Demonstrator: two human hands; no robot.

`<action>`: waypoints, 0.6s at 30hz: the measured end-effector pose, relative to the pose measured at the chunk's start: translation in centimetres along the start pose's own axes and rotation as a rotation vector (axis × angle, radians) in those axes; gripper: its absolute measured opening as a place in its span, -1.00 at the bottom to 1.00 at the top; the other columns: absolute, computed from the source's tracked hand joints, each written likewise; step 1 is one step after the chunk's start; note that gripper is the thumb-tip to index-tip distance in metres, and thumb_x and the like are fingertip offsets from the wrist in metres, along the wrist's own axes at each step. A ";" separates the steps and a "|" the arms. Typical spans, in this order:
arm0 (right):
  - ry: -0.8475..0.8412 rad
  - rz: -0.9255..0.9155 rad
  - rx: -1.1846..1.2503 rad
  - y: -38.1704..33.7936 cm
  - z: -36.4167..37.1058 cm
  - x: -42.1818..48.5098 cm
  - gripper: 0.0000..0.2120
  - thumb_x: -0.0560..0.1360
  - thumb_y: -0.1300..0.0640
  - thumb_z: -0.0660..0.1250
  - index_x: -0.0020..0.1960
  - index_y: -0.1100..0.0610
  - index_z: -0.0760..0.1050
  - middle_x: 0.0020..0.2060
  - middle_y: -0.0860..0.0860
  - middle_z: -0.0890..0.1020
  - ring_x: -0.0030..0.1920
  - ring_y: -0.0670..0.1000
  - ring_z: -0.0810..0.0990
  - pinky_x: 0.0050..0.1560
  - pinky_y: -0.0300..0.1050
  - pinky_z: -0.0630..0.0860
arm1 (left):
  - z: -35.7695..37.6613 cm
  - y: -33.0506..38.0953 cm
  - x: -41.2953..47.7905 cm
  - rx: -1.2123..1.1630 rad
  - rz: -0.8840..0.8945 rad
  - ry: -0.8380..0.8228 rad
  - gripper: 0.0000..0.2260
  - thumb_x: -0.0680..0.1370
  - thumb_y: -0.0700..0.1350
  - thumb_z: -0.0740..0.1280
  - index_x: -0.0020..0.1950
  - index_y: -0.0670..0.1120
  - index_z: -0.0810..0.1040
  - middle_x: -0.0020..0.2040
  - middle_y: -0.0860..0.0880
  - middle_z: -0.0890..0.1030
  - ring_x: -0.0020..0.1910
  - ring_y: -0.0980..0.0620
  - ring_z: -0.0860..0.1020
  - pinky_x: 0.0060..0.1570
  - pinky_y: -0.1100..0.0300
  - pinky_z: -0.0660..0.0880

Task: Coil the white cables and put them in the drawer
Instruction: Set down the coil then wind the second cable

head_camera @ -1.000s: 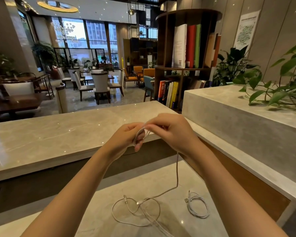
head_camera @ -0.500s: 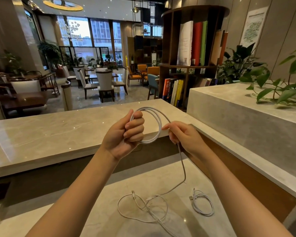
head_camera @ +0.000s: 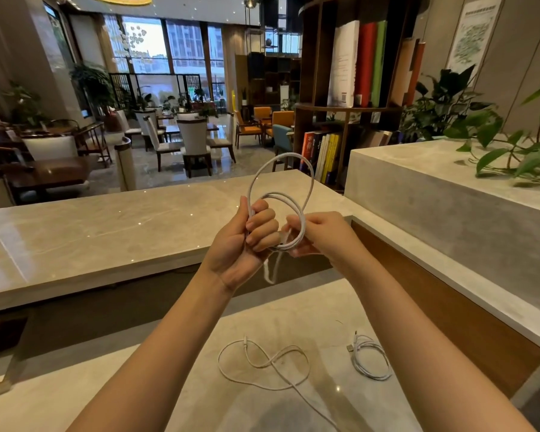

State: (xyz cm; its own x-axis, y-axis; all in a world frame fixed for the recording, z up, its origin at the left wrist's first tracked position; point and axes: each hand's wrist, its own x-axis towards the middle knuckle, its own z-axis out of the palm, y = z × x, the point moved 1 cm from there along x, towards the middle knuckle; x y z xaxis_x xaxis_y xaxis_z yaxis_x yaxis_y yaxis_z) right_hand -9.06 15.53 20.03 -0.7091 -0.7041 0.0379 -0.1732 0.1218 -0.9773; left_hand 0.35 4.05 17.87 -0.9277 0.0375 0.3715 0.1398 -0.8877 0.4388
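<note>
The round bookshelf (head_camera: 306,88) holds upright books (head_camera: 356,63), and the stone planter (head_camera: 418,198) on the right holds green plants (head_camera: 480,129). The white cable (head_camera: 281,154) is in the air between both hands, above the lower counter (head_camera: 138,385). The left hand (head_camera: 243,241) grips the gathered loops in its curled fingers. The right hand (head_camera: 321,233) pinches the same bundle just beside it. The loops stand nearly upright, the biggest rising above the left hand, and a short end hangs down below the fists (its tip is blurred). On the lower counter lie a second cable (head_camera: 273,363), loose in a figure-eight, and to its right a small coiled cable (head_camera: 357,363).
</note>
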 end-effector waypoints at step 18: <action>0.068 0.305 0.708 3.3 0.7 0.2 -0.89 0.54 0.32 0.23 -0.10 0.23 0.52 -0.29 0.08 0.52 -0.28 -0.05 0.48 -0.14 -0.17 0.45 | -2.1 -1.9 0.9 0.525 0.093 0.535 -0.66 0.66 0.00 -0.02 -0.03 -0.19 0.44 -0.47 0.05 0.30 -0.57 0.16 0.24 -0.56 0.33 0.23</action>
State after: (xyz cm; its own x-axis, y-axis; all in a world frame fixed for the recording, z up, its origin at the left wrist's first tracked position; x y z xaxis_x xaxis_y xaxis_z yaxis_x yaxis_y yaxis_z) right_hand -9.33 15.32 16.71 -0.6997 -0.6639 -0.2638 0.4984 -0.1891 -0.8461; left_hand -1.45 4.80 15.68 -0.9267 -0.3738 0.0373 0.2486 -0.5358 0.8069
